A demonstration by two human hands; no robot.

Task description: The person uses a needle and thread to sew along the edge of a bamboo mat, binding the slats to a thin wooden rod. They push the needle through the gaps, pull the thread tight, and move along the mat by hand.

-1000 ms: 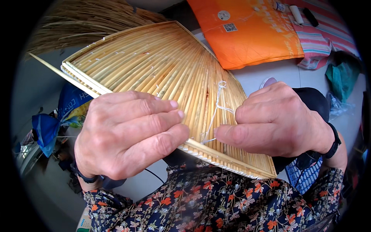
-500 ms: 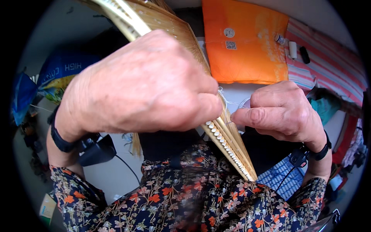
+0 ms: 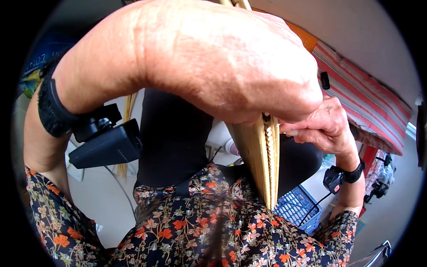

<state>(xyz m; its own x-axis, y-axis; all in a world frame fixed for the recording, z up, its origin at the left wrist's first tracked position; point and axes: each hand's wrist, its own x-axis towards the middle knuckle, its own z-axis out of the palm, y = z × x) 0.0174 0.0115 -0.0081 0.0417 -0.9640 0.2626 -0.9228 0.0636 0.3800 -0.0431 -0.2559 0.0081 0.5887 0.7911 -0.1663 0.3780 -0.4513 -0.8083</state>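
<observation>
A woven bamboo tray (image 3: 250, 153) stands nearly edge-on to me, its lower end against my patterned shirt. Along its edge, a row of pale stitch-like loops (image 3: 270, 149) runs between two bamboo strips. My left hand (image 3: 235, 62) is closed over the upper part of this edge, large and close to the camera, hiding most of the tray beyond. Just right of the edge, my right hand (image 3: 324, 127) has its thumb and fingers pinched together, partly behind the left. What lies in that pinch is too small or hidden to make out.
A blue plastic basket (image 3: 296, 208) stands low on the right, beside my dark-trousered leg (image 3: 171, 138). Red-striped cloth (image 3: 360, 95) spreads at the far right, with a small black object (image 3: 325, 80) on it. Straw stalks (image 3: 126, 115) are on the left.
The tray has turned more upright and edge-on. My left hand has come nearer the camera and moved right, and my right hand is now closer to it. The orange cushion is mostly covered.
</observation>
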